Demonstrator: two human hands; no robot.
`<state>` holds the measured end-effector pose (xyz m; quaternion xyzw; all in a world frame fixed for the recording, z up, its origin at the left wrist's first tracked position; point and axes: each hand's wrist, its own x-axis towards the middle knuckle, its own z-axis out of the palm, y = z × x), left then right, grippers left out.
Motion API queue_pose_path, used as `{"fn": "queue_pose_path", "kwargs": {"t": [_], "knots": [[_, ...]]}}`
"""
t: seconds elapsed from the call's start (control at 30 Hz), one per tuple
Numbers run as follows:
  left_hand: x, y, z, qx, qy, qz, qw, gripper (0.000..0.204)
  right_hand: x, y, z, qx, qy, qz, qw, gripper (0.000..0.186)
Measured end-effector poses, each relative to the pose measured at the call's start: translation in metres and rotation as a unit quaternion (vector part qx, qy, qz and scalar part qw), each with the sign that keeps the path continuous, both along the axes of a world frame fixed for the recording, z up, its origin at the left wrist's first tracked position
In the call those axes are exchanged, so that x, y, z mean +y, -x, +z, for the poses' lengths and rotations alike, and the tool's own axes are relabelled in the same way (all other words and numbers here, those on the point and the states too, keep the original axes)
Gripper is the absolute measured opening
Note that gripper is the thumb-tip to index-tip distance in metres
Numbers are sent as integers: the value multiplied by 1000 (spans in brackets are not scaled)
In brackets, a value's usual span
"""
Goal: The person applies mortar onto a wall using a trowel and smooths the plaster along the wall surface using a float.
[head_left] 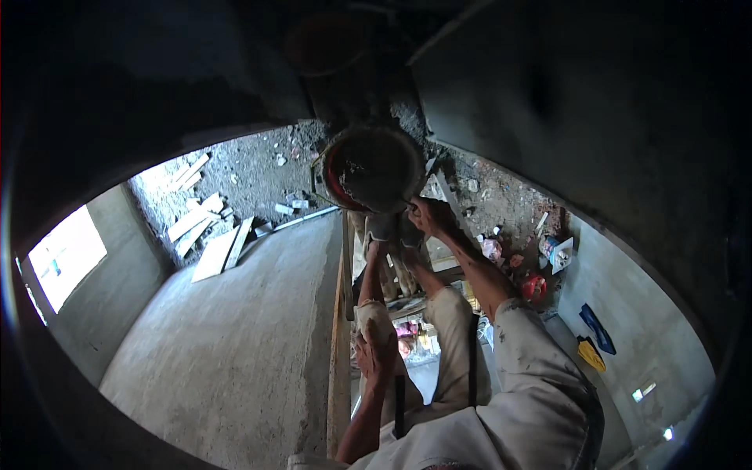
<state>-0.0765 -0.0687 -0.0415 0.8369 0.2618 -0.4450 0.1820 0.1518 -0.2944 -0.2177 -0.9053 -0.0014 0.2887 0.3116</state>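
I look steeply down from a raised spot. My right hand (427,215) reaches far down and grips the rim of a round red bucket (372,168) filled with grey mortar. Right under the bucket are two grey gloved shapes (390,229) on thin arms; they seem to belong to a person below who holds it up. My left hand (371,360) rests lower down, against a pale cloth-covered shape (374,317) beside a long wooden plank (338,352). Its fingers are too dim to read. I wear pale, stained work clothes.
A rough grey plastered wall (235,345) falls away on the left, with a bright window opening (66,254). Loose wooden boards (205,231) lie on the dirt floor far below. Red, blue and yellow items (583,337) lie among rubble at the right. Dark concrete (611,117) looms above.
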Motion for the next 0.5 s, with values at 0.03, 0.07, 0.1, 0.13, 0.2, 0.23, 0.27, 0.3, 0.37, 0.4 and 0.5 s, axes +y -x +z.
{"fn": "queue_pose_path", "kwargs": {"t": [0.03,0.07,0.1,0.13,0.2,0.23,0.27,0.3,0.37,0.4,0.5], "knots": [[6,8,7,-11,3,-5,1000,80,3,-4,19,-6,-18,-12,1000,27],[3,6,13,-20,40,-55,998,81,-15,1,31,31,-31,-23,999,28],[6,0,15,-36,63,-101,992,81,-19,-6,47,61,-56,-31,996,30],[8,0,19,-42,81,-146,985,81,-29,-7,69,62,-23,-27,997,28],[22,11,31,-31,118,-175,977,82,-38,-14,131,27,2,-33,999,25],[29,16,36,-22,143,-178,973,82,-45,-14,161,-14,4,-51,999,23],[36,18,39,-11,177,-160,971,82,-58,-17,190,-1,-36,-73,997,22],[42,20,43,3,213,-126,969,83,-72,-21,216,11,-77,-93,993,21],[56,20,45,44,290,-27,956,83,-103,-27,277,-51,9,-63,997,30],[61,17,39,69,324,27,943,84,-121,-30,313,-120,47,-39,991,34],[81,15,12,123,390,158,899,85,-151,-51,425,-200,143,-13,969,30]]}}
